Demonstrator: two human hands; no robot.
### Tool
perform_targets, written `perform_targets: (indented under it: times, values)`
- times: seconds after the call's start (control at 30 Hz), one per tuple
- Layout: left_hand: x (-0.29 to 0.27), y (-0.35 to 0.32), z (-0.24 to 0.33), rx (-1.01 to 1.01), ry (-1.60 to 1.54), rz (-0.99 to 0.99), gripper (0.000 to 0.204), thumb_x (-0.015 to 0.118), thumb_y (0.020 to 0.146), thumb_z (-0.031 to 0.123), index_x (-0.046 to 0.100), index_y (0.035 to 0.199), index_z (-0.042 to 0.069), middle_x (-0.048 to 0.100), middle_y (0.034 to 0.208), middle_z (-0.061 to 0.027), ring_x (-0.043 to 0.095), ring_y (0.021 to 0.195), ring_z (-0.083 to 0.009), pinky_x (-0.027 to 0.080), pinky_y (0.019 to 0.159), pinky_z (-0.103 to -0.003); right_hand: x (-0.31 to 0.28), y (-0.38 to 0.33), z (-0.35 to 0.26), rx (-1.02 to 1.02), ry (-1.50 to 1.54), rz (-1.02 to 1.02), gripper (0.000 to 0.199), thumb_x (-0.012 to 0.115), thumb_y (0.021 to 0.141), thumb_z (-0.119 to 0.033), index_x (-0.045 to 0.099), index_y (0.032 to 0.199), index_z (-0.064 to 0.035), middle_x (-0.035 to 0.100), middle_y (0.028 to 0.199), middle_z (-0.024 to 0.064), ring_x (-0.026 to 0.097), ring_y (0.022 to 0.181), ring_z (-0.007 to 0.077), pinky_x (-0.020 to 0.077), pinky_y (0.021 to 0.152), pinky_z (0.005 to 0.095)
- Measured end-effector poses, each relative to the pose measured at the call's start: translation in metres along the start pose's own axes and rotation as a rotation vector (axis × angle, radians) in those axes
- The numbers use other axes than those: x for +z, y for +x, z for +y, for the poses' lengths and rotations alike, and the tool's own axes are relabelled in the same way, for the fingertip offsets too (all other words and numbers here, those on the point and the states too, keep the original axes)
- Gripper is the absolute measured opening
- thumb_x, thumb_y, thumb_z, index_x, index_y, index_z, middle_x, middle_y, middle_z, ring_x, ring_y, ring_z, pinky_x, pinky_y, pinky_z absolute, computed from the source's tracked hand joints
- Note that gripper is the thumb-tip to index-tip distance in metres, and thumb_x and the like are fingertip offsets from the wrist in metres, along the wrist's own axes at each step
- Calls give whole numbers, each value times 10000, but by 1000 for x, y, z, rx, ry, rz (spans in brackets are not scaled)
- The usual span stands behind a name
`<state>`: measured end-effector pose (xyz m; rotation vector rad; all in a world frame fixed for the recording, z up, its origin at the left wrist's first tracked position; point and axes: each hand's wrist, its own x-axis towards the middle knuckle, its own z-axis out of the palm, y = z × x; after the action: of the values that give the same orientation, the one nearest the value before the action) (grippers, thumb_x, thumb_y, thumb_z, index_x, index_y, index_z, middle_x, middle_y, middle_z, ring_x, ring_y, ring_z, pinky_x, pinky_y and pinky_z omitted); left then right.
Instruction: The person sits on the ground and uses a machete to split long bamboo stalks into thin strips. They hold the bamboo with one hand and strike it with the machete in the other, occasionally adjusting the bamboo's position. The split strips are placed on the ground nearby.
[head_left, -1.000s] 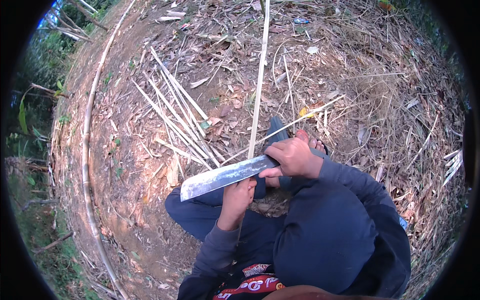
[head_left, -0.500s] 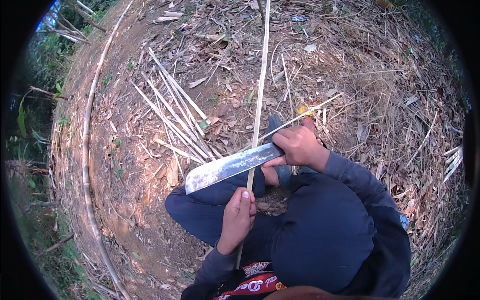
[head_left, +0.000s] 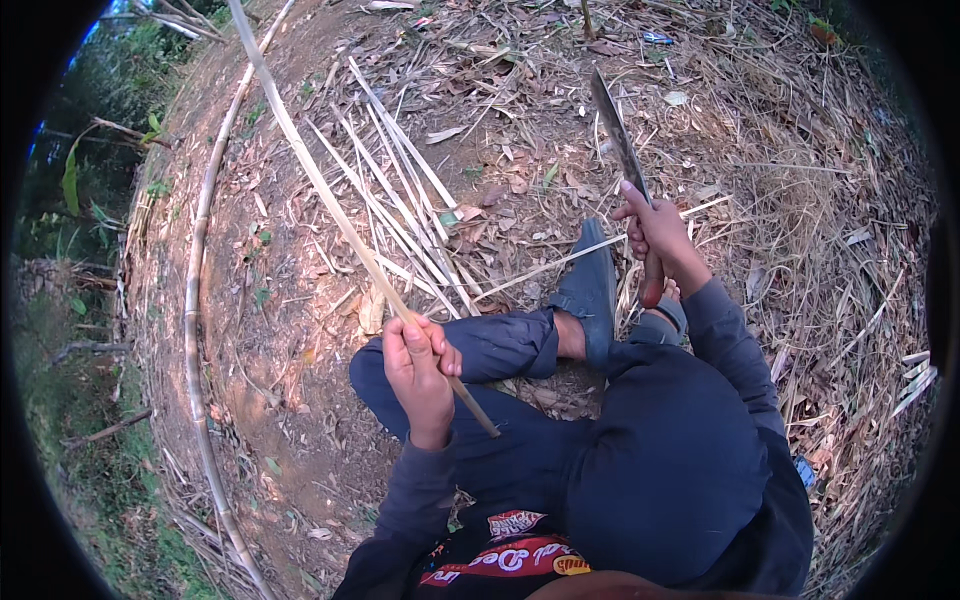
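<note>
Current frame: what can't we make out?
Head view:
Far end of the pale strip: cut off by the top edge.
Strip's gripped stretch: hidden by the left hand.
Handle of the machete: partly behind the right hand.
Ends of the long pole: cut off by top and bottom edges.
Far blue item: too small to identify.

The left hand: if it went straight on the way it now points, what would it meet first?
Probably the loose pale strips on the ground, but the left hand seems higher, so it might pass over them.
</note>
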<state>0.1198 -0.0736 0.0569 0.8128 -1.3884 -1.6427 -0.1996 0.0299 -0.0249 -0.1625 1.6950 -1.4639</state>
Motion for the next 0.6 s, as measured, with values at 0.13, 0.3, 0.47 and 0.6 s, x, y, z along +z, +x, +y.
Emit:
perform_targets:
  times: [0.13, 0.3, 0.47, 0.6]
  values:
    - [32, 55, -23, 173, -123, 46, 175, 417, 1067, 232, 432, 1064, 57, 544, 848, -82, 552, 667, -161, 509, 661, -323, 55, -55, -19, 143, 82, -530, 465, 664, 937, -401, 611, 1132, 17, 374, 546, -49, 369, 400, 64, 304, 382, 238]
    - [56, 61, -33, 176, -154, 145, 194, 415, 1065, 221, 422, 1084, 28, 624, 980, -175, 679, 862, -273, 561, 800, -381, 83, -60, 7, 203, -23, -682, 346, 688, 937, -333, 580, 896, -6, 396, 529, -37, 367, 386, 67, 298, 363, 243]
    - [51, 43, -34, 49, -81, 152, 271, 445, 1057, 218, 407, 1179, -21, 632, 1026, -189, 697, 895, -267, 559, 759, -318, 80, -55, 28, 184, -55, -529, 367, 656, 955, -363, 587, 890, -9, 399, 543, -42, 377, 404, 65, 307, 381, 255]
    - [0, 27, -12, 419, 345, 476, 218, 465, 1014, 54, 388, 1210, -1, 533, 980, -94, 543, 815, -128, 470, 683, -221, 69, -46, 29, 52, -128, -378, 338, 672, 946, -351, 617, 933, -18, 436, 560, -43, 399, 424, 56, 319, 390, 248]
